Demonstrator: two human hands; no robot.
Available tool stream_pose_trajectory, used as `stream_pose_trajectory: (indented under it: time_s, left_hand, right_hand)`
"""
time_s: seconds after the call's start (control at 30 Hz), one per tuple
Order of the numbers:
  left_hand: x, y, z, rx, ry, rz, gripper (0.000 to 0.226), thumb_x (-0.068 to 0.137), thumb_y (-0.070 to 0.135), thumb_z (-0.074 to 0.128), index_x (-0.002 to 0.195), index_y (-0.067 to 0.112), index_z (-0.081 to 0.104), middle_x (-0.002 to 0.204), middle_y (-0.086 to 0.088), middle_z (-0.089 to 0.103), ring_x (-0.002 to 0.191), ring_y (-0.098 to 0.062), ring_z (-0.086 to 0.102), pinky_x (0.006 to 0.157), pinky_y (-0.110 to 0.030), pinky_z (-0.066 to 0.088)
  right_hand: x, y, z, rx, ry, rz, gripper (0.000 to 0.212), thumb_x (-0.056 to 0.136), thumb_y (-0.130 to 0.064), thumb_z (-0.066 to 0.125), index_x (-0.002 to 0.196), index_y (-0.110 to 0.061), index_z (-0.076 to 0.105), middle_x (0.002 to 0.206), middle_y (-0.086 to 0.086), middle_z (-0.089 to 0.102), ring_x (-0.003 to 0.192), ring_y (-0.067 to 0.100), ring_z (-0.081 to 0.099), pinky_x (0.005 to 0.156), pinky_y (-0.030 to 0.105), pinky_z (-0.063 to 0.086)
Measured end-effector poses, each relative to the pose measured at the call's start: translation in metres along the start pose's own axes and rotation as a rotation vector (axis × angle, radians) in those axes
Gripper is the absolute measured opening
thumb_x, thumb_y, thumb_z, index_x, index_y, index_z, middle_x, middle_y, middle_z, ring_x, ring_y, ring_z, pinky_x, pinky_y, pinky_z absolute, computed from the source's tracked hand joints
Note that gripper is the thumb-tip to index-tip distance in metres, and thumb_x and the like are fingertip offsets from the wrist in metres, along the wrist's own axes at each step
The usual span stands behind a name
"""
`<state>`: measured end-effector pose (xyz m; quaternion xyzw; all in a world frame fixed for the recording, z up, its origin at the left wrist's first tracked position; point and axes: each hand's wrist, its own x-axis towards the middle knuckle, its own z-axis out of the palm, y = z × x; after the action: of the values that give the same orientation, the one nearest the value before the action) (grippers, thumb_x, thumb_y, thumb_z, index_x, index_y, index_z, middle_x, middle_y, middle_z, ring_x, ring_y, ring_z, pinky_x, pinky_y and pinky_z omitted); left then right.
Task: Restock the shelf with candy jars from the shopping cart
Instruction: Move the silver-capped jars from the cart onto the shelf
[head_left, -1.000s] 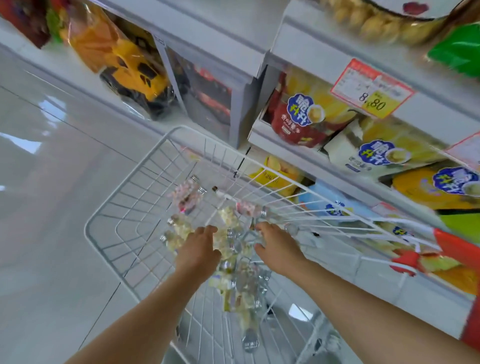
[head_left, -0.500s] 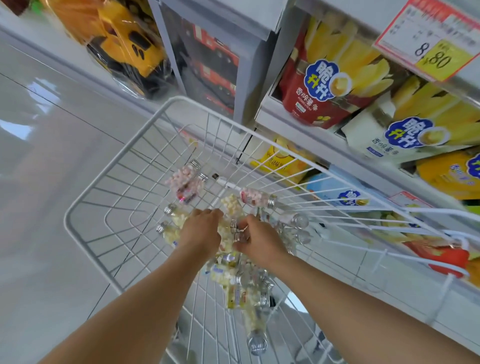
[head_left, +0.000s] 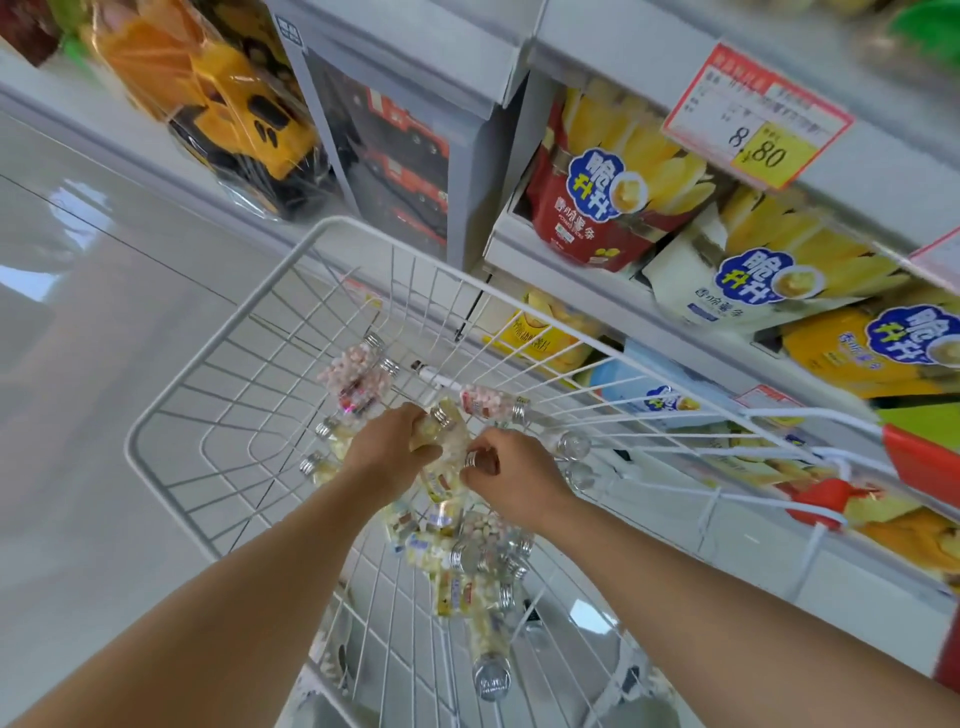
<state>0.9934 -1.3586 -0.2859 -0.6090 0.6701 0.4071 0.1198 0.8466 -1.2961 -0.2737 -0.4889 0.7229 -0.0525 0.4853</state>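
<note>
A white wire shopping cart (head_left: 156, 415) holds several small clear candy jars with silver caps. Both my hands are down inside it. My left hand (head_left: 387, 447) grips a jar of pale yellow candy (head_left: 436, 423) whose cap points up. My right hand (head_left: 511, 475) grips another jar (head_left: 457, 460) close beside it, thumb by its silver cap. Pink-candy jars (head_left: 353, 374) lie at the cart's far side. More yellow jars (head_left: 457, 571) are piled nearer me. The shelf (head_left: 571, 291) stands to the right of the cart.
The shelf carries red, white and yellow snack bags (head_left: 597, 192) under a price tag (head_left: 753, 119) reading 8.80. A yellow toy truck (head_left: 244, 114) in clear wrap sits on the neighbouring shelf unit at the upper left. Glossy floor (head_left: 78, 364) spreads to the left.
My hands have drawn together in the cart and closed on a jar each, lifting them slightly off the pile. The camera has tilted and come nearer to the shelf.
</note>
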Motion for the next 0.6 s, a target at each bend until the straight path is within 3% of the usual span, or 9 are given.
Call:
stream_pose_trajectory:
  time_s: [0.13, 0.23, 0.3, 0.47, 0.6]
  left_hand:
    - [-0.017, 0.017, -0.028, -0.298, -0.007, -0.031, 0.039, 0.093, 0.024, 0.061, 0.128, 0.014, 0.05, 0.105, -0.01, 0.061, 0.081, -0.02, 0.055, 0.063, -0.025, 0.038]
    - [-0.037, 0.031, -0.056, -0.607, -0.018, -0.061, 0.036, 0.091, 0.015, 0.063, 0.125, 0.01, 0.053, 0.084, -0.002, 0.056, 0.07, -0.015, 0.051, 0.065, -0.025, 0.043]
    - [-0.055, 0.042, -0.078, -0.728, -0.042, -0.05, 0.03, 0.087, 0.012, 0.067, 0.116, 0.008, 0.056, 0.079, -0.002, 0.054, 0.068, -0.015, 0.051, 0.064, -0.025, 0.043]
    - [-0.1, 0.074, -0.134, -0.872, -0.062, 0.029, 0.02, 0.087, 0.011, 0.065, 0.106, 0.009, 0.059, 0.105, -0.019, 0.065, 0.09, -0.029, 0.064, 0.08, -0.038, 0.053]
    - [-0.14, 0.108, -0.178, -0.897, -0.104, 0.15, 0.011, 0.092, 0.01, 0.056, 0.1, 0.011, 0.064, 0.096, -0.012, 0.065, 0.086, -0.023, 0.063, 0.079, -0.032, 0.053]
  right_hand:
    - [-0.017, -0.015, -0.029, 0.017, 0.088, -0.035, 0.026, 0.088, -0.03, 0.062, 0.107, -0.013, 0.061, 0.099, 0.0, 0.058, 0.091, 0.022, 0.058, 0.077, 0.031, 0.046]
    - [-0.037, -0.032, -0.054, 0.07, 0.159, -0.082, 0.015, 0.088, -0.031, 0.061, 0.084, -0.018, 0.056, 0.082, -0.001, 0.053, 0.075, 0.018, 0.052, 0.067, 0.032, 0.04]
    - [-0.053, -0.046, -0.072, 0.132, 0.192, -0.132, 0.021, 0.088, -0.028, 0.06, 0.073, -0.017, 0.05, 0.071, -0.002, 0.047, 0.065, 0.015, 0.043, 0.062, 0.032, 0.035]
    - [-0.101, -0.085, -0.121, 0.212, 0.233, -0.273, 0.009, 0.086, -0.021, 0.061, 0.08, -0.016, 0.059, 0.07, -0.007, 0.048, 0.065, 0.01, 0.045, 0.064, 0.028, 0.039]
    - [-0.142, -0.113, -0.163, 0.231, 0.334, -0.361, 0.016, 0.082, -0.024, 0.063, 0.094, -0.014, 0.065, 0.077, -0.009, 0.052, 0.068, 0.009, 0.049, 0.071, 0.033, 0.046]
